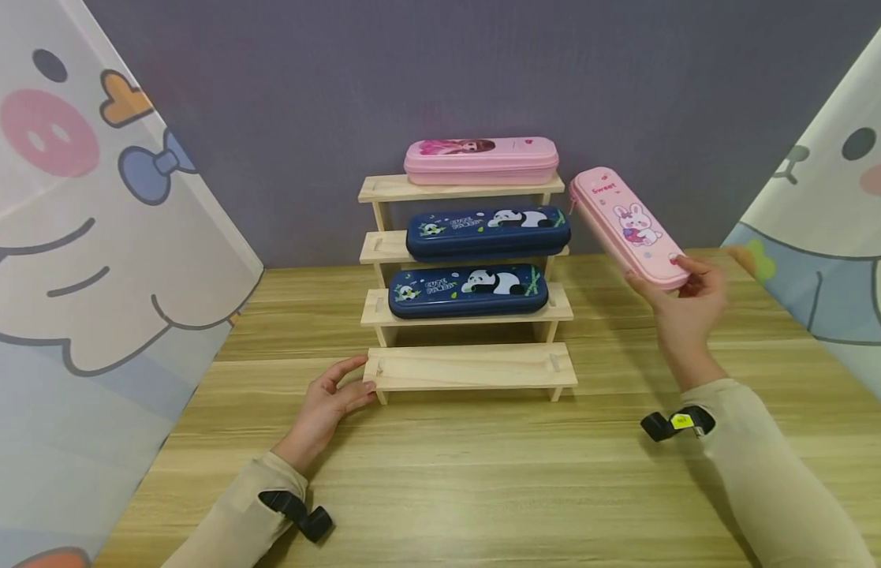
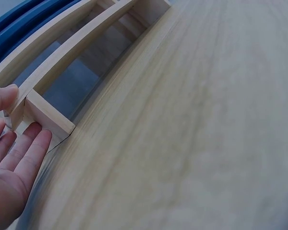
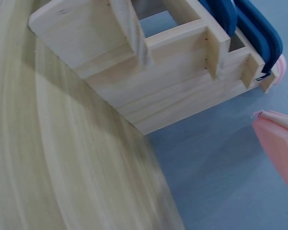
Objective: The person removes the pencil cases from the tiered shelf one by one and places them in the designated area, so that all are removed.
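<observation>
My right hand (image 1: 690, 312) holds a pink pencil case (image 1: 628, 225) by its near end, thumb on one side and fingers on the other. The case has a white bunny and "Sweet" on its lid, and hangs tilted in the air right of the wooden stepped rack (image 1: 468, 368). Part of it shows at the right edge of the right wrist view. With thumb and fingers, my left hand (image 1: 325, 406) holds the left end of the rack's lowest step. In the left wrist view its fingertips (image 2: 38, 134) touch the rack's side panel.
On the rack's top step lies another pink pencil case (image 1: 483, 162). Two navy panda pencil cases (image 1: 488, 233) lie on the middle steps. A grey wall (image 1: 305, 118) rises behind the wood-grain table (image 1: 447, 489). Cartoon-printed panels (image 1: 128, 276) flank both sides.
</observation>
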### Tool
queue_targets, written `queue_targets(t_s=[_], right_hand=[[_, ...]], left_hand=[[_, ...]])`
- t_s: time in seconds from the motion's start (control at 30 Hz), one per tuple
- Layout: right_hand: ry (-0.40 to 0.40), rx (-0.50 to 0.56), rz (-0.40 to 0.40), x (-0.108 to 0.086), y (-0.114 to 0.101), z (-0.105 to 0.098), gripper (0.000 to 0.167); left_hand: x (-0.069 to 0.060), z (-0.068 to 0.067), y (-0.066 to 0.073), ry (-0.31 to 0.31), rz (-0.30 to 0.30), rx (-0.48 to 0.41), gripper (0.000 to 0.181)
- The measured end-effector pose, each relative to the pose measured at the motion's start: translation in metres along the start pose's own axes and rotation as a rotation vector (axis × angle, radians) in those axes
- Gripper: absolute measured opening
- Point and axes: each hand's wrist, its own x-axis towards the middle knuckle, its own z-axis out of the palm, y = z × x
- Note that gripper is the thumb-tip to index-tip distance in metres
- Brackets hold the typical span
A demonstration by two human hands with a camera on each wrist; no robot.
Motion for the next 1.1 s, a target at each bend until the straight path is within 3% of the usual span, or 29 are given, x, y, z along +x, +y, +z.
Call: queue_targets(t_s=[0.57, 0.83, 1.1], right_hand=[[-0.002, -0.271, 0.174, -0.01, 0.031, -0.001, 0.053], [-0.042, -0.435, 0.178, -0.017, 0.036, 0.002, 0.049], [-0.076, -0.507, 0.216, -0.017, 0.044, 0.002, 0.046]], left_hand=[[0.001, 0.001, 0.0, -0.002, 0.003, 0.001, 0.055], [0.001, 0.0, 0.0, -0.002, 0.004, 0.007, 0.055], [0.0, -0.001, -0.001, -0.012, 0.01, 0.012, 0.055]])
